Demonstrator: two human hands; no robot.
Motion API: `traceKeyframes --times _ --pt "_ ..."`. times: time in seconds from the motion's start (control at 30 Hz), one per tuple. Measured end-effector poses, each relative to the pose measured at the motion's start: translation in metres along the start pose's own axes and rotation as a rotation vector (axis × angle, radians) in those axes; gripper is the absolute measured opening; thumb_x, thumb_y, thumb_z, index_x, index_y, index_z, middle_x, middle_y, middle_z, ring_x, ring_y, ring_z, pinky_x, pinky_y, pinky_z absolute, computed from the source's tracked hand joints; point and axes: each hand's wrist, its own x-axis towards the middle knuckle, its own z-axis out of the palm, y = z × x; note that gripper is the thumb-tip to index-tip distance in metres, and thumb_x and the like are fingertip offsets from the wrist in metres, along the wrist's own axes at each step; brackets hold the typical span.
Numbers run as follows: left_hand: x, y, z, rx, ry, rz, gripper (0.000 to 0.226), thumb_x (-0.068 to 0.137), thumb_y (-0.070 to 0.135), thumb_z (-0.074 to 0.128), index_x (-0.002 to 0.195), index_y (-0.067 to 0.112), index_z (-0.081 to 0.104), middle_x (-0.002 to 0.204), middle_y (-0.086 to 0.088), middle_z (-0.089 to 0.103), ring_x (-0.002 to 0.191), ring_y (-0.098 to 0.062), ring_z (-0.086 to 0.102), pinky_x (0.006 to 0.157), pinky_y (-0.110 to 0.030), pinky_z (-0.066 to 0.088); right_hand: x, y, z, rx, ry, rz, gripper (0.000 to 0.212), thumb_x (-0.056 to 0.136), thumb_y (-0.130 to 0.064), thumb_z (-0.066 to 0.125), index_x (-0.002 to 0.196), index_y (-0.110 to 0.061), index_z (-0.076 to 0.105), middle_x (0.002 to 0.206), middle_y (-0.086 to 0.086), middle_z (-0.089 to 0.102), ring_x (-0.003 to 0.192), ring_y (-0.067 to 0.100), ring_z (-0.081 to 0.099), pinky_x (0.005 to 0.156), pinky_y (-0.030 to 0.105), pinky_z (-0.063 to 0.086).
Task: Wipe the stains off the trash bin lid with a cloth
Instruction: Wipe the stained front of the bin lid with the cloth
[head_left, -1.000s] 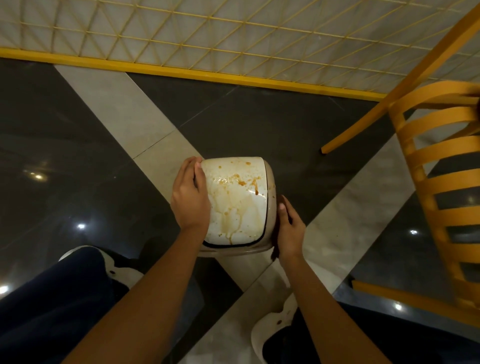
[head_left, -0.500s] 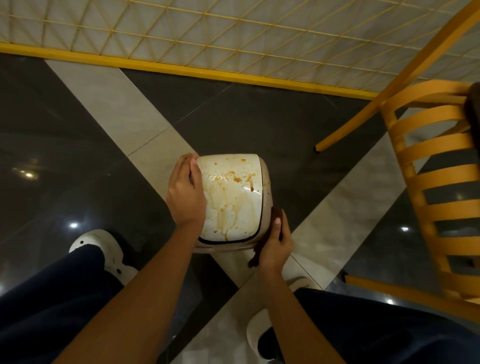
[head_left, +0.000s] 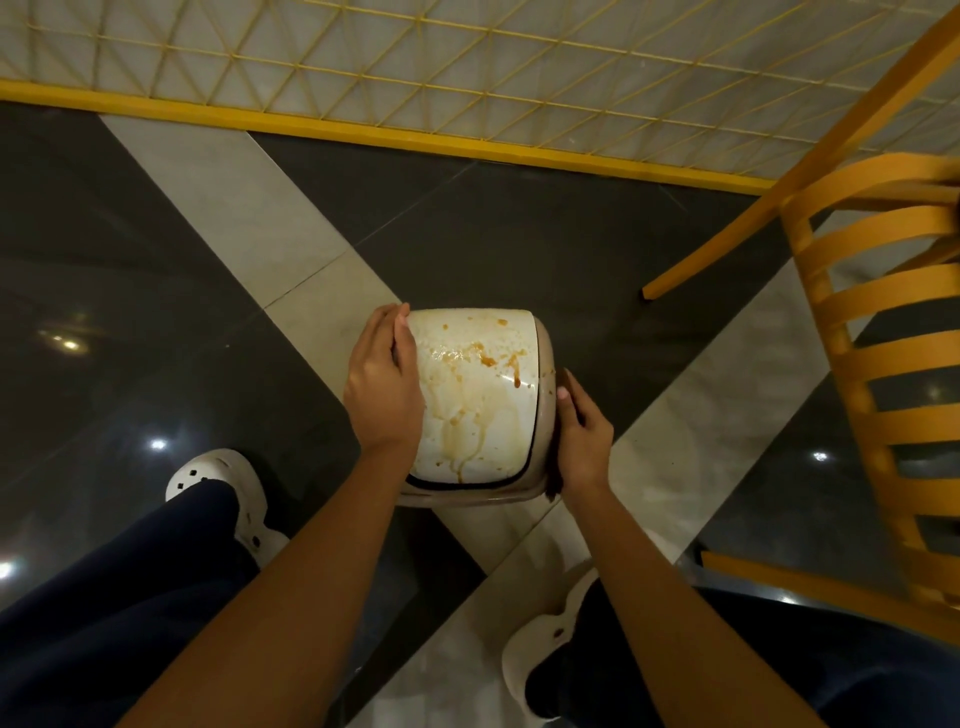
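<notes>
The left hand (head_left: 384, 387) lies flat against the left side of the trash bin lid (head_left: 475, 395), fingers pressed together and pointing away from the person, the thumb resting along the lid's left edge; it steadies the lid and closes around nothing. The right hand (head_left: 582, 441) is cupped against the right side of the bin, its fingers folded over a dark brown cloth (head_left: 557, 480); only two slivers of the cloth show, one above the fingertips by the lid's right rim and one below the heel of the hand. How tightly it is gripped cannot be told, since the cloth is mostly hidden between palm and bin.

The one lid is white and glossy, seated in the beige bin body (head_left: 545, 364), with a dark gap along its near edge. On it are orange-brown stains (head_left: 488, 358): a cluster of darker blobs and specks toward the far right part, and pale tan runs that trail down toward the near edge, at least three of them.

The bin stands on a polished floor (head_left: 519, 249) of dark tiles crossed by two pale bands that meet beneath it. Two legs in dark blue trousers flank the bin, each ending in a white perforated clog: one (head_left: 228, 493) left of the lid, one (head_left: 545, 639) nearer than the lid, to its right. One yellow slatted chair (head_left: 872, 338) stands right of the bin. Beyond the bin, a yellow bar (head_left: 363, 132) edges a pale panel with a yellow lattice.
</notes>
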Motion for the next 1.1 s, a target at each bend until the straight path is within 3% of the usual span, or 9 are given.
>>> traceKeyframes --times 0.17,0.4,0.6,0.7,0.83,1.1 --pt "-0.001 0.0 0.0 -0.015 0.008 0.014 0.041 0.095 0.035 0.033 0.114 0.015 0.062 0.116 0.001 0.063 0.104 -0.012 0.059 0.083 -0.02 0.045 -0.036 0.022 -0.007 0.041 0.086 0.016 0.036 0.096 -0.019 0.048 0.131 -0.014 0.052 0.132 0.005 0.055 0.124 0.019 0.048 0.104 0.036 0.041" --pt "0.0 -0.002 0.0 -0.014 -0.009 0.007 0.036 0.097 0.031 0.036 0.116 0.014 0.062 0.118 0.0 0.063 0.106 -0.012 0.059 0.086 -0.021 0.046 0.008 -0.004 0.0 -0.023 -0.033 -0.004 0.034 0.096 -0.018 0.048 0.13 -0.015 0.053 0.131 0.002 0.057 0.122 0.016 0.05 0.105 0.038 0.041" --pt "-0.001 0.0 0.0 0.001 -0.002 0.027 0.041 0.095 0.034 0.033 0.116 0.014 0.062 0.119 -0.001 0.062 0.107 -0.015 0.059 0.086 -0.023 0.046 -0.038 0.024 -0.013 0.075 0.007 -0.059 0.03 0.095 -0.021 0.048 0.125 -0.027 0.051 0.115 -0.009 0.061 0.104 -0.001 0.056 0.089 0.017 0.048" --pt "0.001 0.0 -0.001 -0.001 -0.01 0.028 0.044 0.095 0.037 0.032 0.116 0.013 0.062 0.118 -0.002 0.063 0.107 -0.015 0.059 0.087 -0.025 0.048 -0.013 0.015 -0.009 0.016 -0.032 -0.083 0.034 0.096 -0.018 0.048 0.13 -0.016 0.052 0.127 -0.001 0.059 0.116 0.008 0.054 0.099 0.027 0.044" --pt "0.002 -0.002 0.0 -0.002 -0.009 0.021 0.046 0.095 0.039 0.03 0.117 0.014 0.062 0.119 -0.002 0.062 0.108 -0.015 0.058 0.089 -0.029 0.049 0.033 -0.008 0.004 -0.022 -0.095 0.002 0.034 0.096 -0.018 0.049 0.129 -0.015 0.054 0.131 0.004 0.057 0.121 0.018 0.052 0.105 0.041 0.041" --pt "0.0 0.0 0.0 -0.009 -0.008 0.008 0.045 0.094 0.037 0.032 0.118 0.014 0.061 0.122 -0.002 0.061 0.112 -0.012 0.055 0.09 -0.018 0.04 -0.013 0.013 -0.007 0.02 -0.032 -0.045 0.035 0.096 -0.021 0.048 0.131 -0.019 0.051 0.125 -0.006 0.058 0.12 0.014 0.052 0.101 0.034 0.044"
